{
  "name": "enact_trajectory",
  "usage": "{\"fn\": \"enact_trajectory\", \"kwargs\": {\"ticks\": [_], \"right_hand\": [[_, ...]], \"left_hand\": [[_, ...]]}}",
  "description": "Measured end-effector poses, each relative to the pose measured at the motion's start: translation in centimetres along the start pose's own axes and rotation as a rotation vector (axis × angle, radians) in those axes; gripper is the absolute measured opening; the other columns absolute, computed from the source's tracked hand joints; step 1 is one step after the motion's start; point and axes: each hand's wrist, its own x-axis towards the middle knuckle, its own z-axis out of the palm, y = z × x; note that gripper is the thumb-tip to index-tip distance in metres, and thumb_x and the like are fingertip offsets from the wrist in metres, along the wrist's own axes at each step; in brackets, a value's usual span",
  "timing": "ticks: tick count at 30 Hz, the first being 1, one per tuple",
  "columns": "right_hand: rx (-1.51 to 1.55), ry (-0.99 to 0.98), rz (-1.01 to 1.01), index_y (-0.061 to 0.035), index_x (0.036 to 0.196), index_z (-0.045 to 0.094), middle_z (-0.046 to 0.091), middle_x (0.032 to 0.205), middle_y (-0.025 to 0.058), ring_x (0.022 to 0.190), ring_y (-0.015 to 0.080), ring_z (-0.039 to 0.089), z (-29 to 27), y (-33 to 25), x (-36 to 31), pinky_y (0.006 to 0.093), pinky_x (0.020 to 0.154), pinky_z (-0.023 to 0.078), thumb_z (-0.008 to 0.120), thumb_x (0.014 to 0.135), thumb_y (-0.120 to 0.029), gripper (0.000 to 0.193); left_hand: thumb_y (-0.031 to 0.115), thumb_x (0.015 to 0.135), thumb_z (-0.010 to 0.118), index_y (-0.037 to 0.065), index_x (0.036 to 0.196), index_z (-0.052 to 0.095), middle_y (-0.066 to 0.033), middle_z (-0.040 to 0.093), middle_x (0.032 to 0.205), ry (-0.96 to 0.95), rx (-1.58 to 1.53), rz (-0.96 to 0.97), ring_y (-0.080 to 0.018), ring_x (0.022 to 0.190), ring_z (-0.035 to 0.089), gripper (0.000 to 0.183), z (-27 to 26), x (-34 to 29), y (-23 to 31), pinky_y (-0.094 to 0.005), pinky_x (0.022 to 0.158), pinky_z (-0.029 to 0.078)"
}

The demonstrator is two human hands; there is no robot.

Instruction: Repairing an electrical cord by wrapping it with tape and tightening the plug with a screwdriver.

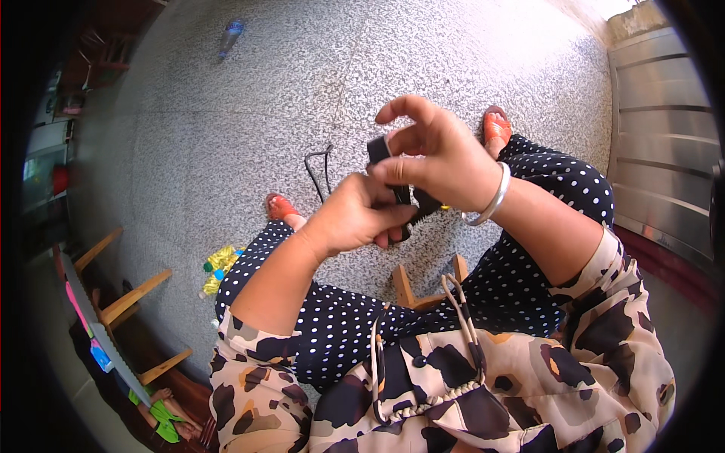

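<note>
Above my lap, both hands work on a black corded thing with a block-like end; its exact kind does not show. My left hand is closed round its lower part, fingers and thumb curled in. My right hand pinches the black block end between thumb and fingers, with the index finger raised and bent. A thin black cord loop sticks out to the left beyond my left hand. Fingers hide much of the middle of the black thing.
A plastic bottle lies on the speckled floor at the far left. Yellow bottles with coloured caps lie by my left leg. Wooden stool legs show between my knees. A table and another person's limbs are at left, a metal door at right.
</note>
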Motion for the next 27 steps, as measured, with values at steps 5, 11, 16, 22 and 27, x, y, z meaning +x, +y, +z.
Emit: {"fn": "enact_trajectory", "kwargs": {"ticks": [5,11,16,22,27], "right_hand": [[0.098,0.05,-0.053,-0.0002,0.106,0.05,0.06,0.073,0.004,0.068,0.0083,0.057,-0.8,-0.5,0.7,0.0227,0.06,0.047,0.072,0.071,-0.006,0.041],[0.124,-0.077,0.012,-0.0017,0.117,0.043,0.064,0.091,0.0088,0.085,0.013,0.063,-0.1,-1.7,0.4,0.0244,0.077,0.052,0.065,0.077,0.004,0.046],[0.164,-0.177,-0.135,-0.0005,0.114,0.044,0.062,0.087,0.0074,0.08,0.0114,0.061,1.2,-2.0,-0.3,0.0238,0.072,0.05,0.065,0.075,0.006,0.045],[-0.183,-0.196,-0.345,0.0034,0.116,0.043,0.057,0.106,0.011,0.096,0.0179,0.062,0.5,-3.6,-1.5,0.0291,0.088,0.047,0.063,0.074,0.01,0.047],[-0.308,-0.16,-0.403,0.0046,0.122,0.037,0.055,0.105,0.0113,0.098,0.0209,0.059,-0.6,-4.8,-2.9,0.0294,0.082,0.046,0.063,0.073,0.006,0.056]], "left_hand": [[0.006,0.077,0.063,-0.003,0.076,0.064,-0.0093,0.064,0.07,-0.082,-0.198,0.031,-0.0109,0.058,0.059,0.009,-1.4,-0.5,0.3,-0.0221,0.053,0.049],[0.006,0.076,0.065,-0.004,0.096,0.059,-0.009,0.063,0.072,-0.092,-0.066,0.0,-0.0133,0.061,0.062,0.023,-1.4,-0.8,0.9,-0.0226,0.053,0.051],[0.012,0.077,0.066,0.004,0.104,0.052,-0.005,0.058,0.07,0.035,-0.06,0.023,-0.0119,0.054,0.057,0.032,-1.6,0.0,0.9,-0.0219,0.046,0.048],[0.006,0.075,0.059,0.0,0.081,0.062,-0.0023,0.056,0.062,0.117,-0.297,0.248,-0.0065,0.049,0.048,0.009,-3.0,1.2,-0.3,-0.0181,0.043,0.035],[0.0,0.077,0.059,-0.002,0.093,0.06,-0.0048,0.06,0.075,0.017,-0.692,0.179,-0.0081,0.057,0.051,0.016,-4.6,0.5,0.0,-0.0194,0.051,0.04]]}}
